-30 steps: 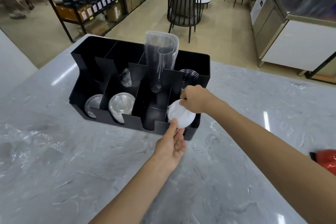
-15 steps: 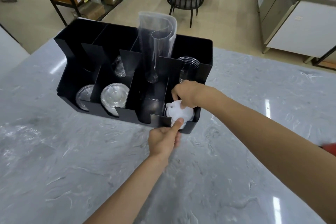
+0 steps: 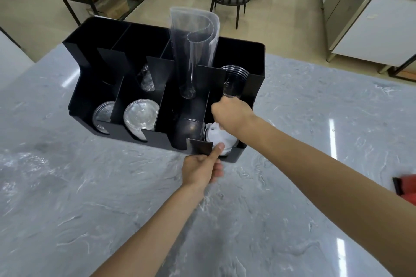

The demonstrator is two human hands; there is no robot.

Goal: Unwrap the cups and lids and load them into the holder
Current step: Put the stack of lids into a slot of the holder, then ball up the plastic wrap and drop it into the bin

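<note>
- Holder (image 3: 252, 56): black, divided into compartments, standing on the grey marbled worktop (image 3: 90, 209) toward its far side.
- White lids (image 3: 217, 136): a stack on edge in the near right compartment of the holder, behind the low front wall.
- Left hand (image 3: 200, 170): just in front of the holder's near right corner; fingers curled, thumb extended up and touching the lower front of the white lids. Grip: narrow, not closed around anything.
- Right hand (image 3: 231, 113): above the near right compartment, closed into a fist over the top of the white lids. What the grip pinches cannot be told; the fingertips are hidden.
- Clear lids (image 3: 140, 117): on edge in the two near left compartments.
- Clear sleeve (image 3: 193, 51): tall plastic wrapper standing upright in the far middle compartment, rising well above the holder.
- Clear cups (image 3: 234, 78): a nested stack in the far right compartment, just beyond the right hand.
- Red object (image 3: 405, 186): at the right edge of the worktop, well apart from the holder.
</note>
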